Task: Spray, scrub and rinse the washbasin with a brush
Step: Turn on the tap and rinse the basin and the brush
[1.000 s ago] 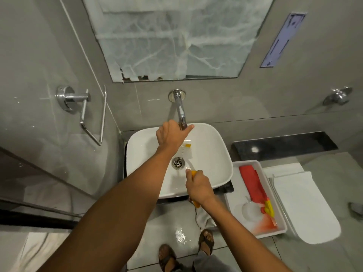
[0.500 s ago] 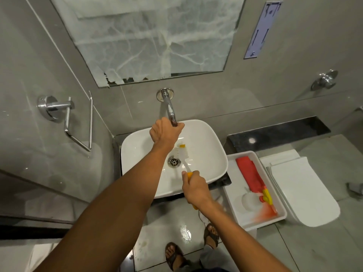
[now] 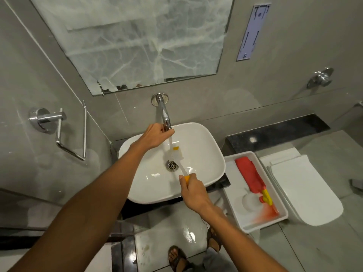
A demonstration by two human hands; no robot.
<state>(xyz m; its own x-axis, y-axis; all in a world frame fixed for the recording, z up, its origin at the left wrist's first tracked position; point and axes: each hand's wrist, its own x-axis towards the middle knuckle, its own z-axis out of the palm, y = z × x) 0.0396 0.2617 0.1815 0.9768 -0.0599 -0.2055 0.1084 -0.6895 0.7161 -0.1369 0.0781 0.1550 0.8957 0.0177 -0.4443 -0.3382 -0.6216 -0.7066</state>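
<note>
The white washbasin sits below a chrome wall tap. My left hand grips the end of the tap spout, and a stream of water falls from it into the bowl. My right hand holds the yellow handle of a brush at the basin's front rim. The white bristle head lies under the stream, just above the drain.
A white tray right of the basin holds a red cloth and a spray bottle lying on its side. A white toilet stands further right. A chrome towel holder juts from the left wall. My sandalled feet stand on wet floor.
Water now runs from the tap onto the brush head. The brush has shifted slightly toward the stream; my left hand stays on the spout. The view has moved a little.
</note>
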